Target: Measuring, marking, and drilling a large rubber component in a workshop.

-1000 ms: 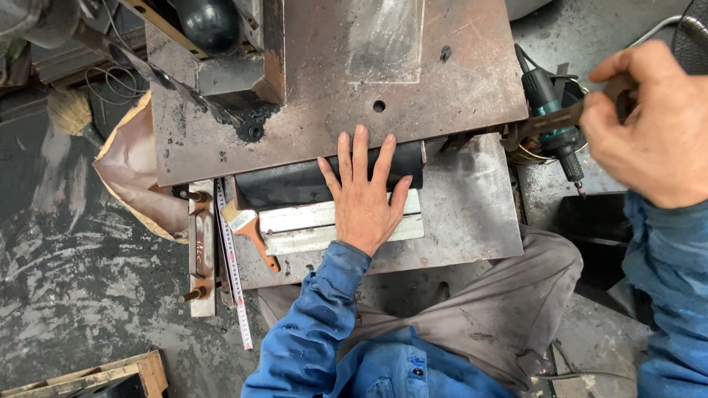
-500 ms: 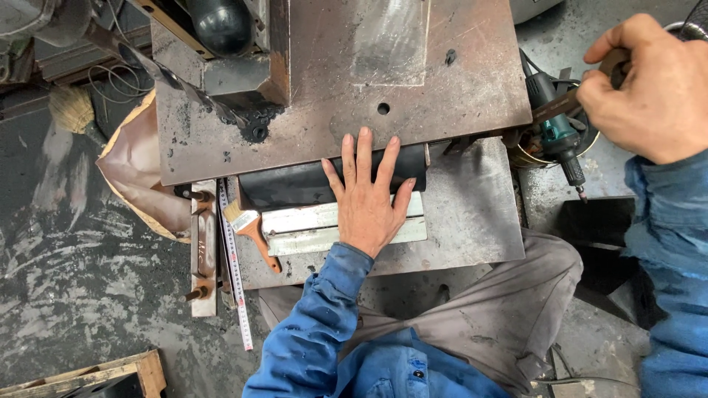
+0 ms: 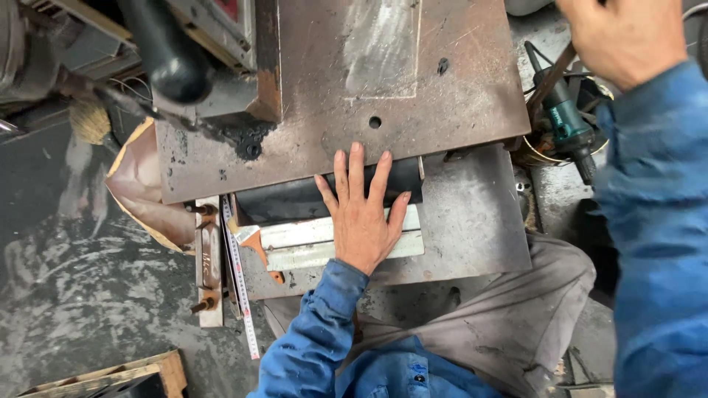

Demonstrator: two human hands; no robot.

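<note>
Lifted higher toward the frame's top, right hand [image 3: 623,37], grip unclear, likely on a lever; left hand [image 3: 363,214] flat, fingers spread, pinning the pale metal strip [image 3: 295,247].

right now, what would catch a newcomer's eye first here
The left hand lies spread flat at centre, pressing a pale metal strip on the grey steel table. Above it sits a big rusty plate. At top right, the right hand holds a dark lever beside a green power tool.
</note>
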